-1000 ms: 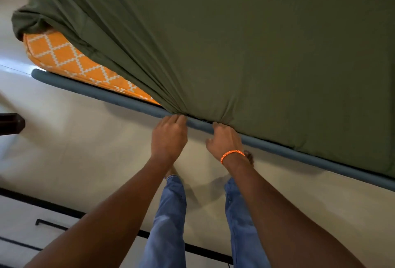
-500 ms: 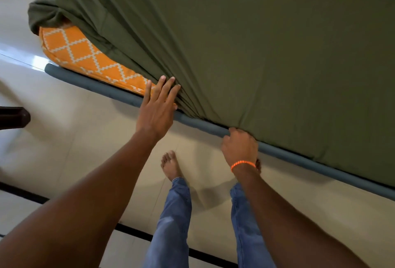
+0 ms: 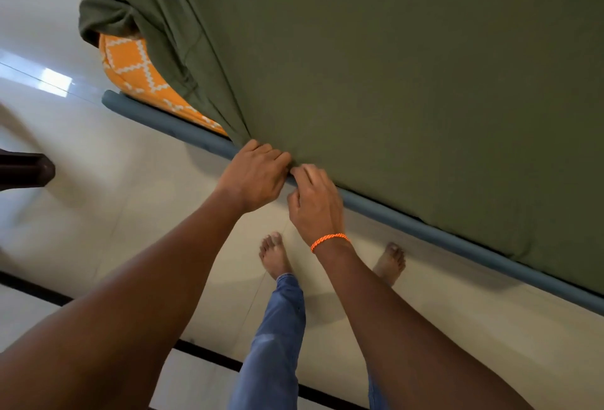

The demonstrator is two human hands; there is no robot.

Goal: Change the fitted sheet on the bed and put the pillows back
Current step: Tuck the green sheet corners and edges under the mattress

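Observation:
An olive green fitted sheet (image 3: 408, 76) covers most of the bed. At the left corner it is bunched up and leaves the orange mattress (image 3: 134, 69) with its white lattice pattern bare. A blue-grey bed frame rail (image 3: 170, 122) runs under the mattress edge. My left hand (image 3: 255, 176) grips the sheet's hem at the rail, fingers curled into the fabric where the folds gather. My right hand (image 3: 315, 200), with an orange bracelet on the wrist, pinches the hem right beside it. No pillows are in view.
Pale tiled floor (image 3: 98, 213) lies between me and the bed, with a black strip nearer me. A dark wooden furniture piece (image 3: 26, 171) juts in at the left edge. My bare feet stand close to the rail.
My left hand came down off the orange mattress side and closed on the sheet's hem at the rail. My right hand shifted left to meet it. The view swung rightward.

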